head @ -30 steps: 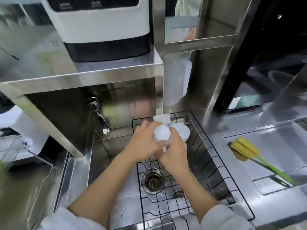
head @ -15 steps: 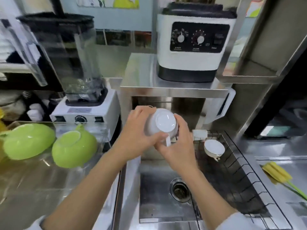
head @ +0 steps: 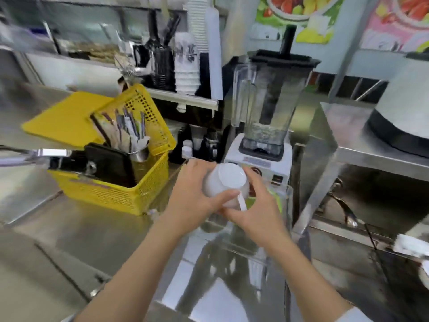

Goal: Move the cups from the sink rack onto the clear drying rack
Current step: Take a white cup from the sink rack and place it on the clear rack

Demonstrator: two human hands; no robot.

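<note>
A white cup (head: pixel 226 181) is held upside down in mid-air, its flat base facing me and its handle pointing down. My left hand (head: pixel 192 196) wraps its left side. My right hand (head: pixel 257 210) cups its right side and underside, fingers by the handle. Both hands hover over the clear drying rack (head: pixel 234 242), whose transparent walls show below them; a bit of green shows behind my right hand. The black wire sink rack (head: pixel 390 270) lies at the far right edge, with a white cup (head: pixel 425 271) partly cut off.
A white-based blender (head: pixel 264 117) with a clear jar stands just behind the hands. A yellow basket (head: pixel 125 159) with utensils and packets sits on the steel counter to the left. A steel shelf (head: pixel 371 147) carrying a white appliance is on the right, with a faucet beneath it.
Both hands carried the white cup up from the sink rack and leftwards. The view swung left, so the sink rack slid to the right edge and the yellow basket came in.
</note>
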